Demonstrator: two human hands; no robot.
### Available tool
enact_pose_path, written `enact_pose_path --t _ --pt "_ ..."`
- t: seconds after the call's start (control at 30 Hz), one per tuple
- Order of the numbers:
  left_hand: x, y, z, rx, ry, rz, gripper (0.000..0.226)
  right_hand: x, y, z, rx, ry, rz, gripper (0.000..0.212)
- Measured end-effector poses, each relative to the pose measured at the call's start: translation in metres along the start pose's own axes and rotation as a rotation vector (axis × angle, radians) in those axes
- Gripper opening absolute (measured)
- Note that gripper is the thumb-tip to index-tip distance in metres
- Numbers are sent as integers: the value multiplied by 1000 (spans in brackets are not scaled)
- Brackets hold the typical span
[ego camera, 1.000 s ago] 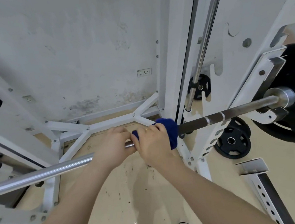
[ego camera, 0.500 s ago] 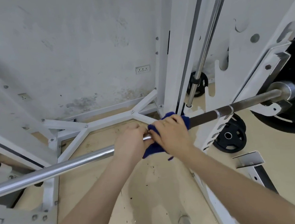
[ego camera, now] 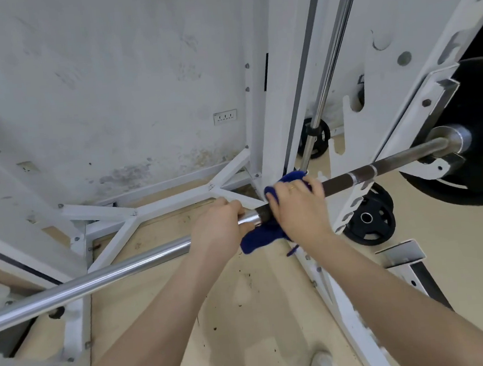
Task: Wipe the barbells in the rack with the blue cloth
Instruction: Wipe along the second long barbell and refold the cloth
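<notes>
A barbell point(ego camera: 125, 269) runs across the view from lower left to upper right, resting in a white rack point(ego camera: 282, 91). Its left part is bright and shiny; to the right of the hands it turns dark and dull. At the right end it passes over a white hook on the rack and carries a large black weight plate point(ego camera: 481, 132).

The left hand point(ego camera: 219, 228) grips the barbell from above, its fingers curled over the bright steel just left of where the dark section begins. The right hand point(ego camera: 298, 207), just beside it and apart from it by a short bare stretch of bar, presses the blue cloth point(ego camera: 259, 236) against the barbell, fingers curled over cloth and bar together. A ring shows on one finger. The cloth is bunched around the bar under this hand; one fold sticks up behind the fingers and a larger flap hangs below the bar between the two wrists.

A second, thin steel bar point(ego camera: 331, 58) stands nearly upright behind the rack post. A smaller black plate point(ego camera: 369, 218) hangs low on the rack, below the barbell, to the right of the right hand. The wall point(ego camera: 108, 77) behind is stained white plaster with a socket point(ego camera: 225, 116). The floor point(ego camera: 244, 299) is pale and speckled.
</notes>
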State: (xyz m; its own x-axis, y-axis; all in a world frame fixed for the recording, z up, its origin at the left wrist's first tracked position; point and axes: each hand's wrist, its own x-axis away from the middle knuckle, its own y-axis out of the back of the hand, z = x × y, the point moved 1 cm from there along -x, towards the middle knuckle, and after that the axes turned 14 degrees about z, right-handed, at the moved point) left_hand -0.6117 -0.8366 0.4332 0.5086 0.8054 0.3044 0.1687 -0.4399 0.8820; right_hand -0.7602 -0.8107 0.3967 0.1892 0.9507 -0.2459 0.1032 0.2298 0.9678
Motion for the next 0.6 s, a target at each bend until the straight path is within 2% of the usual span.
enact_pose_path --t 0.1,0.2,0.27,0.33,0.4,0.5,0.57,0.6 --pt "1 0 -1 12 4 -12 26 -9 4 -41 28 -187 45 36" --pt "-1 1 -5 2 64 0 27 -13 3 -38 -109 -301 89 39" --pt "-4 1 -11 -23 93 9 29 -8 -2 -15 -103 -148 126 44" --pt "-8 0 -20 32 65 3 38 0 -6 -7 -91 56 87 32" --pt "-13 0 -32 154 22 -30 46 -4 -2 -27 -44 82 76 29" --pt "-20 1 -45 230 -11 -128 43 -14 -1 -88 66 -62 110 27" --pt "-24 -2 -53 236 -23 -142 37 -20 -2 -135 55 -193 196 26" --pt "-25 -4 -57 225 -30 -137 36 -22 -5 -153 22 -234 187 28"
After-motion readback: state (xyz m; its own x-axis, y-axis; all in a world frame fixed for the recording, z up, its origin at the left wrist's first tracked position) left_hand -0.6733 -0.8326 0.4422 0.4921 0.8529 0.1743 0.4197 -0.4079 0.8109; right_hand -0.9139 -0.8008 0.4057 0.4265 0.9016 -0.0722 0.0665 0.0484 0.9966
